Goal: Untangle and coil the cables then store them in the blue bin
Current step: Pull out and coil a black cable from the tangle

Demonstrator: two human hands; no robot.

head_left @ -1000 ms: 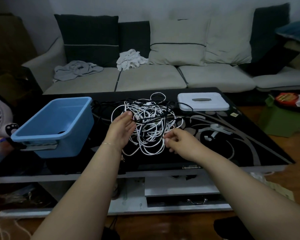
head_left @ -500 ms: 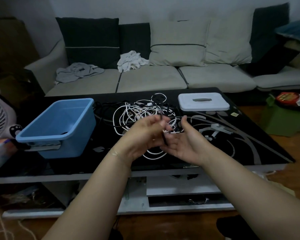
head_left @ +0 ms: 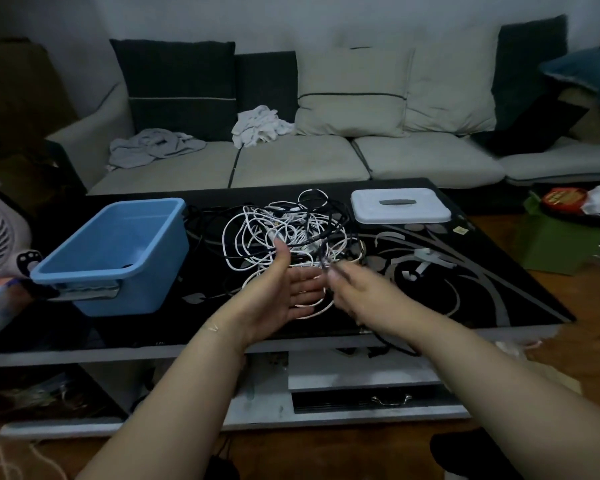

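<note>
Our right hand (head_left: 355, 289) pinches a thin black cable (head_left: 323, 261) at its blurred fingertips; that grip rises out of the tangled heap of white and black cables (head_left: 284, 233) just beyond it on the glossy black desk (head_left: 499, 292). Our left hand (head_left: 278, 292) lies open, palm up, beside the grip, holding nothing. If we pull hard, the knots may tighten or the whole heap may drag away from the open blue plastic bin (head_left: 118, 251), left of the grip.

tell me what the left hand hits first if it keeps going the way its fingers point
Most likely the tangle of cables: the left hand is open, fingers pointing forward and slightly right, toward the pile just beyond its fingertips. Depth is hard to judge; it could already be brushing the nearest white loops.
</note>
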